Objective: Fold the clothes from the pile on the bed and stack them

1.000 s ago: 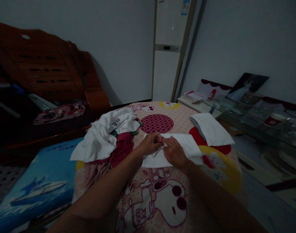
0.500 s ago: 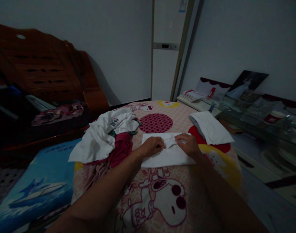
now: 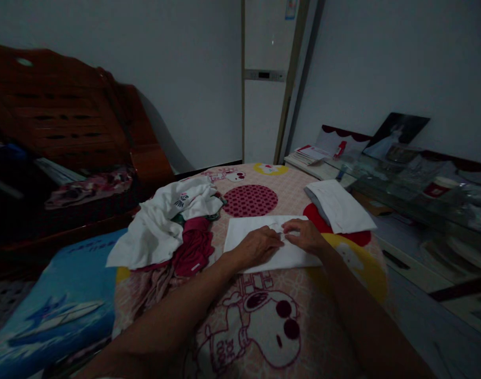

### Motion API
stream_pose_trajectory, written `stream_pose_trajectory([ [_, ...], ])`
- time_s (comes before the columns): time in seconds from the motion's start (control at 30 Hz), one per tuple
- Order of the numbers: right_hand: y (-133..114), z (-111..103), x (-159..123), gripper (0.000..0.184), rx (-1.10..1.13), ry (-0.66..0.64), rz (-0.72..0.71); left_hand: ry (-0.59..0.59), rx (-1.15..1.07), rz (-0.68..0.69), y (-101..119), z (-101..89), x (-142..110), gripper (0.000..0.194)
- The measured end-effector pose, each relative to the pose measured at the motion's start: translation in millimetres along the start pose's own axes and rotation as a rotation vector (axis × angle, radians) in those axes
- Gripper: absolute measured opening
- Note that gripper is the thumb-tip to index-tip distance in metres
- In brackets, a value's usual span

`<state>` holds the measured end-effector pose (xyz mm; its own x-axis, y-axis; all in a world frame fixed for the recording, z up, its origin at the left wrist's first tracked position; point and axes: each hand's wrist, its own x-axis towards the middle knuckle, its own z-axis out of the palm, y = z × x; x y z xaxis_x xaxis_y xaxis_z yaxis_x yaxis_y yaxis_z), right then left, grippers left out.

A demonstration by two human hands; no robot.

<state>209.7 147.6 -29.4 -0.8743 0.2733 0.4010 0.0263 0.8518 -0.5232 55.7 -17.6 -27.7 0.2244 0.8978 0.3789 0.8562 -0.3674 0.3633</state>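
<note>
A folded white garment (image 3: pixel 240 229) lies flat on the round table, directly under both hands. My left hand (image 3: pixel 260 246) has its fingers bent together on the fabric near the middle. Close beside it, my right hand (image 3: pixel 303 236) pinches a small raised part of the same cloth. The fingertips of the two hands nearly meet, and they hide the exact bit of fabric between them. To the left is a loose heap with a white shirt (image 3: pixel 153 226) on top and a dark red garment (image 3: pixel 193 247) beneath it.
Folded clothes, a white one (image 3: pixel 341 205) over a red one (image 3: pixel 359 238), lie at the table's right. A patterned cloth (image 3: pixel 260 326) covers the table. A glass-topped cabinet (image 3: pixel 402 179) stands right, a wooden bench (image 3: pixel 74 121) left, and a blue printed cushion (image 3: pixel 67 295) lower left.
My left hand has moved right across the white garment, closer to my right hand. The fingers of both hands have drawn together at the cloth. The view has shifted slightly.
</note>
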Motion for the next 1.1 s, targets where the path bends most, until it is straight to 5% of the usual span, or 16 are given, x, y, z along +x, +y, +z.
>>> stream_pose_trajectory([
  [0.33, 20, 15, -9, 0.005, -0.191, 0.021, -0.191, -0.004, 0.053, 0.027, -2, 2.3, -2, 0.03],
  [0.83, 3, 3, 0, 0.008, -0.017, 0.033, -0.042, -0.074, 0.282, 0.002, 4, 14.0, 5, 0.029],
  [1.1, 0, 5, -1, 0.01, -0.12, -0.032, -0.091, -0.043, 0.189, -0.022, 1, 22.4, 4, 0.024],
])
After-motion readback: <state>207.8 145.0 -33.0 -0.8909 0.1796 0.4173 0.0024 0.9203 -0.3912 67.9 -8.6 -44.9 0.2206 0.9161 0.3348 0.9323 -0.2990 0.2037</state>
